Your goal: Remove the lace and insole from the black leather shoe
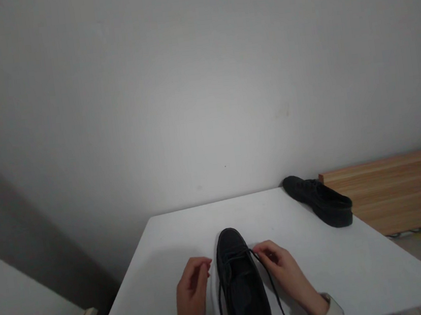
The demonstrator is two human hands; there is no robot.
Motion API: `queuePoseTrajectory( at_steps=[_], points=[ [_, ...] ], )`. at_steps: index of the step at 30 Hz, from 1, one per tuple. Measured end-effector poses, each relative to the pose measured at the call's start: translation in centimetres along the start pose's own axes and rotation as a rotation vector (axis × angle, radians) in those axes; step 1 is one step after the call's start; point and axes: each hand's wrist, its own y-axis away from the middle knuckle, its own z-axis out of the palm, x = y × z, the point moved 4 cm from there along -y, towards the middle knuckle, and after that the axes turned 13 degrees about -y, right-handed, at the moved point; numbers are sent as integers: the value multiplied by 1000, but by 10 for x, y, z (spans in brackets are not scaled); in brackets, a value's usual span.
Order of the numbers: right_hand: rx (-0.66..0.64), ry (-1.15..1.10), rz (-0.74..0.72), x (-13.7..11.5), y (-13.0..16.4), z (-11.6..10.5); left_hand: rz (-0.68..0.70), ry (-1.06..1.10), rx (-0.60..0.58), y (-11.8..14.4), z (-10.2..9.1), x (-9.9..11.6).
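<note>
A black lace-up shoe point(242, 281) lies on the white table point(362, 266), toe pointing away from me. My left hand point(192, 295) rests at the shoe's left side, fingers curled near the eyelets; whether it pinches the left lace is unclear. My right hand point(286, 271) is at the shoe's right side, its fingertips pinching the black lace point(272, 285) near the upper eyelets. Loose lace ends trail down both sides of the shoe. A watch with a pale strap point(331, 311) is on my right wrist.
A second black shoe point(321, 200) sits at the table's far right corner, against the wall. A wooden board or low bench point(402, 190) stands to the right beyond the table. A white surface point(18, 309) lies at lower left, with a gap between.
</note>
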Motion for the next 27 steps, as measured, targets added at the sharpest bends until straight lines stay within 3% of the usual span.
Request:
queuePoseTrajectory(
  at_steps=[5,14,27],
  points=[
    [-68,-31,50,5,2,6,-34,-74,-148,2,23,-14],
    [-107,-125,139,3,-3,13,-11,-106,-139,-2,29,-7],
    [-85,20,27,-8,-8,18,23,-211,-99,0,41,-6]
  ],
)
